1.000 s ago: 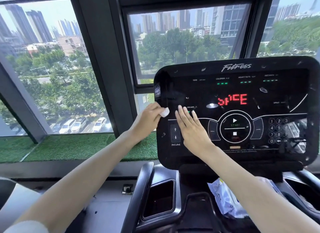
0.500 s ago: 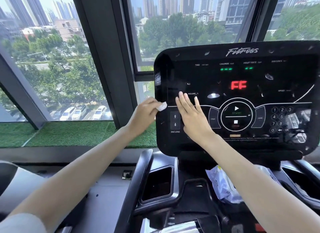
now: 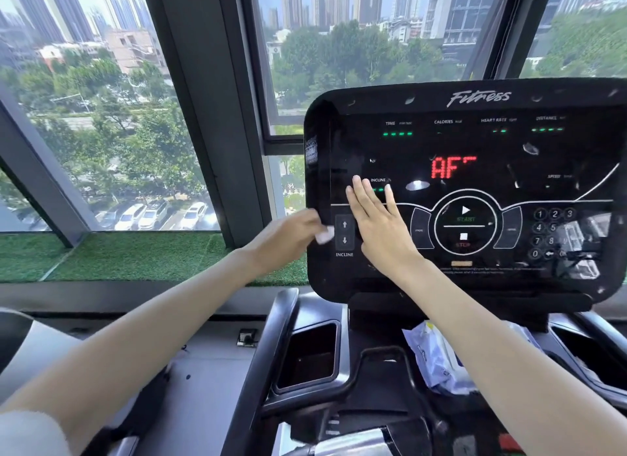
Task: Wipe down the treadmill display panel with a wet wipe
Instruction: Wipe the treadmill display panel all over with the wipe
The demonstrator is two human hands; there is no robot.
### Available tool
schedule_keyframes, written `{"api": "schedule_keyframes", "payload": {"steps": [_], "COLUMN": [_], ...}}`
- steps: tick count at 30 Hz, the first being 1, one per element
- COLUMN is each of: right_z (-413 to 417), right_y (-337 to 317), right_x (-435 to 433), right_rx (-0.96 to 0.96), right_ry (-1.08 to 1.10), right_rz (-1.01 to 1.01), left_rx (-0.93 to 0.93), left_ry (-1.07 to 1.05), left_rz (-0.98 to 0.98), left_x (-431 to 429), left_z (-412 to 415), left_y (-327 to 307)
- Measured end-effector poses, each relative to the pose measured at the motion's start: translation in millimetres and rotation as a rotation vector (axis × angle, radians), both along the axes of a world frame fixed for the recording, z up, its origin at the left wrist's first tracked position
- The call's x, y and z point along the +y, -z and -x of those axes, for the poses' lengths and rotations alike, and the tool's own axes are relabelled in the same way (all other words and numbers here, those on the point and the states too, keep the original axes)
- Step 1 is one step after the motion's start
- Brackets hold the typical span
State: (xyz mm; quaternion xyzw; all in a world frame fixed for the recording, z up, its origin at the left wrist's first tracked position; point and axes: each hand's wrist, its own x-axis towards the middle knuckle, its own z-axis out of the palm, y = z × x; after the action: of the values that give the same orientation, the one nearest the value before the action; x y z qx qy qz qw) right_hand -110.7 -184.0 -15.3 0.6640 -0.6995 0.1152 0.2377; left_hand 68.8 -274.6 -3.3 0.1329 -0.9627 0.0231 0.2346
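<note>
The black treadmill display panel (image 3: 481, 143) stands upright ahead of me, with red letters lit in its middle. My left hand (image 3: 288, 238) pinches a small folded white wet wipe (image 3: 324, 235) against the panel's left edge, beside the incline arrow buttons; the hand is motion-blurred. My right hand (image 3: 376, 221) lies flat on the panel with straight fingers, just right of those buttons and left of the round start/stop control.
A pack of wet wipes (image 3: 437, 357) lies on the console tray under the panel. A dark cup holder (image 3: 308, 357) and a curved handlebar (image 3: 268, 350) sit below left. Big windows and a green turf ledge (image 3: 135, 255) lie behind.
My left hand with the wipe has slid downward along the panel's left edge. My right hand has stayed flat in about the same spot. The red display text has changed.
</note>
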Motion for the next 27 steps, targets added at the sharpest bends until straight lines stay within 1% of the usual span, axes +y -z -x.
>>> {"api": "schedule_keyframes", "payload": {"steps": [1, 2, 3, 5, 6, 7, 8, 9, 10, 11, 12, 13, 14, 16, 17, 18, 21, 22, 23, 24, 25, 27], "right_z": [-0.8, -1.7, -2.4, -2.0, -1.0, 0.1, 0.9, 1.3, 1.0, 0.6, -0.1, -0.7, -0.9, -0.1, 0.3, 0.5, -0.8, -1.9, -2.8, -3.3, -3.4, -2.4], "right_y": [0.1, 0.5, 0.3, -0.7, -0.9, -0.4, 0.9, 2.6, 4.0, 4.4, 4.0, 2.6, 1.2, -0.4, -0.8, -1.1, -1.2, -1.4, -2.0, -2.4, -2.6, -2.4], "right_x": [-0.2, -0.8, -1.3, -1.5, -1.6, -1.7, -2.0, -2.3, -2.7, -3.0, -3.1, -2.9, -2.3, -1.0, -0.4, -0.2, -0.2, 0.2, 0.7, 1.4, 2.1, 3.2], "right_rx": [0.001, 0.0, -0.005, -0.005, 0.004, 0.011, 0.01, 0.002, -0.006, -0.009, -0.009, -0.006, -0.001, 0.01, 0.019, 0.033, 0.068, 0.081, 0.09, 0.091, 0.087, 0.077], "right_ry": [0.003, 0.007, 0.007, 0.0, 0.0, -0.003, -0.006, -0.009, -0.01, -0.009, -0.009, -0.009, -0.007, 0.003, 0.009, 0.014, 0.034, 0.045, 0.056, 0.061, 0.06, 0.055], "right_rz": [0.004, 0.007, 0.006, 0.004, 0.01, 0.018, 0.024, 0.031, 0.033, 0.033, 0.03, 0.025, 0.019, 0.002, -0.004, -0.004, -0.016, -0.028, -0.039, -0.044, -0.044, -0.059], "left_rx": [0.157, 0.156, 0.095, -0.175, -0.281, -0.299, -0.226, -0.086, 0.092, 0.196, 0.181, 0.128, -0.001, -0.176, -0.174, -0.142, 0.174, 0.222, 0.227, 0.181, 0.137, -0.096], "left_ry": [-0.087, -0.162, -0.17, -0.024, 0.017, 0.068, 0.063, 0.039, -0.036, -0.129, -0.163, -0.145, -0.056, 0.094, 0.112, 0.085, -0.054, -0.099, -0.104, -0.073, -0.021, 0.096], "left_rz": [-0.042, -0.042, -0.047, -0.015, 0.038, 0.091, 0.106, 0.023, -0.015, -0.01, -0.019, -0.034, -0.029, 0.106, 0.132, 0.088, -0.031, -0.035, -0.025, -0.074, -0.06, 0.02], "left_x": [-23.6, -39.9, -48.4, -52.1, -45.5, -37.0, -27.7, -22.5, -12.4, -23.5, -21.5, -15.3, -8.4, -1.8, -5.8, -8.6, -21.9, -18.2, -19.8, -16.6, -14.2, 2.9], "left_z": [7.7, 8.9, 11.7, 14.7, 13.3, 8.8, 6.5, 7.3, 6.2, 11.6, 9.4, 6.9, 4.7, -1.6, -3.6, -2.4, 14.2, 16.8, 16.9, 14.4, 10.4, 2.1], "left_y": [13.5, 24.1, 37.9, 71.7, 68.4, 54.7, 34.7, 16.0, -6.9, -1.2, -0.4, 6.5, 16.5, 29.5, 29.8, 21.8, -2.0, -8.2, -2.1, 9.8, 26.9, 53.2]}}
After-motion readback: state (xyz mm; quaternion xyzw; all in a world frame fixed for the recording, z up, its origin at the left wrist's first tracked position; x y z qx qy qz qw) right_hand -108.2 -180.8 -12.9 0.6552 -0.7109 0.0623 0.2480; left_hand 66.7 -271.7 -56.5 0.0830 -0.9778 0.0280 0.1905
